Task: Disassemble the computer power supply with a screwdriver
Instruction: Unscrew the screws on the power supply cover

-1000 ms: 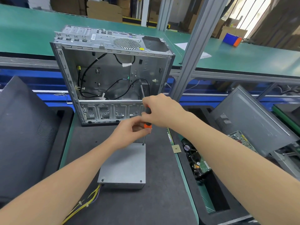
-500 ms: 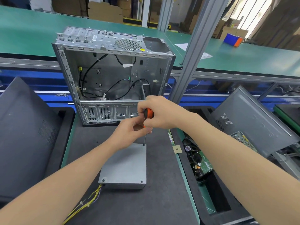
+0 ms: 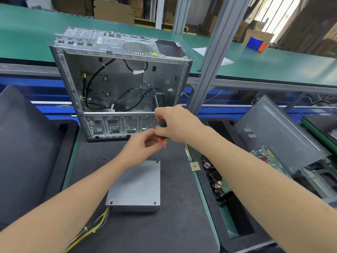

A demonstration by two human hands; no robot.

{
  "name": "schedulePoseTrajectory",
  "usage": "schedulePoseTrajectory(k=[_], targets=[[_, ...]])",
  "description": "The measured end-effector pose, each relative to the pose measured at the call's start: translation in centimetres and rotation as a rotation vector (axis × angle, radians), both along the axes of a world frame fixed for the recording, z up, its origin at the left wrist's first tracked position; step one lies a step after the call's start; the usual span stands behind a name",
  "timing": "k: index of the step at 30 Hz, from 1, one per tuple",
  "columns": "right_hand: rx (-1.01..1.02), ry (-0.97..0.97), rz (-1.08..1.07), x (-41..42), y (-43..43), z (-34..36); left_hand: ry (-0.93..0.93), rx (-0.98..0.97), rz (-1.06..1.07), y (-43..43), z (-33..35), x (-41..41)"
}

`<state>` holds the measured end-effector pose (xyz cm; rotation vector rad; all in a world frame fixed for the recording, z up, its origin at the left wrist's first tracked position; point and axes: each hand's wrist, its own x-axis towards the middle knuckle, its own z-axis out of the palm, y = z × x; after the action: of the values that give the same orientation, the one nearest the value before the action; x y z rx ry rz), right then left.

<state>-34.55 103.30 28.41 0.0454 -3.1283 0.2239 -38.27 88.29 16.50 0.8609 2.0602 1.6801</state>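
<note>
A grey metal power supply (image 3: 135, 187) lies flat on the dark mat, with yellow wires (image 3: 89, 230) trailing from its near left corner. A screwdriver (image 3: 161, 129) with an orange and black handle stands upright, its tip on the screw at the box's far right corner (image 3: 157, 161). My right hand (image 3: 177, 123) grips the handle from above. My left hand (image 3: 141, 150) pinches the lower end of the handle, just above the shaft. Two more screws show at the near corners of the lid.
An empty computer case (image 3: 118, 84) stands open just behind the power supply. A dark side panel (image 3: 23, 143) lies at the left. Right of the mat sit a small chip (image 3: 195, 166), circuit boards (image 3: 262, 157) and a leaning grey panel (image 3: 280, 132). A metal post (image 3: 213, 57) rises behind.
The screwdriver stays on the far right screw. My right hand has shifted on the handle between frames, and the orange and black parts show differently.
</note>
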Motion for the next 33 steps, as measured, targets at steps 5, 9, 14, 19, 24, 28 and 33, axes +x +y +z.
schedulePoseTrajectory(k=[5, 9, 14, 19, 24, 28, 33], targets=[[-0.106, -0.070, 0.141, 0.1, 0.6, 0.7, -0.010, -0.019, -0.017, -0.2, 0.1, -0.4], [-0.124, -0.079, 0.195, 0.1, 0.4, 0.7, 0.012, -0.045, -0.043, -0.2, -0.1, -0.4], [-0.090, -0.110, 0.232, 0.3, 0.4, 1.4, 0.015, -0.047, -0.034, -0.2, -0.1, -0.5], [0.276, 0.122, -0.008, 0.5, -0.7, 0.8, 0.000, -0.058, -0.018, 0.1, -0.2, -0.5], [0.231, 0.045, -0.075, -0.1, -0.9, 0.4, 0.008, -0.052, -0.015, 0.2, -0.3, -0.4], [0.019, -0.091, 0.038, -0.3, -0.6, 1.1, -0.009, -0.017, -0.034, -0.2, -0.2, -0.7], [-0.095, -0.158, 0.134, -0.1, -0.1, 1.6, -0.003, -0.025, -0.071, -0.5, 0.0, -1.1]])
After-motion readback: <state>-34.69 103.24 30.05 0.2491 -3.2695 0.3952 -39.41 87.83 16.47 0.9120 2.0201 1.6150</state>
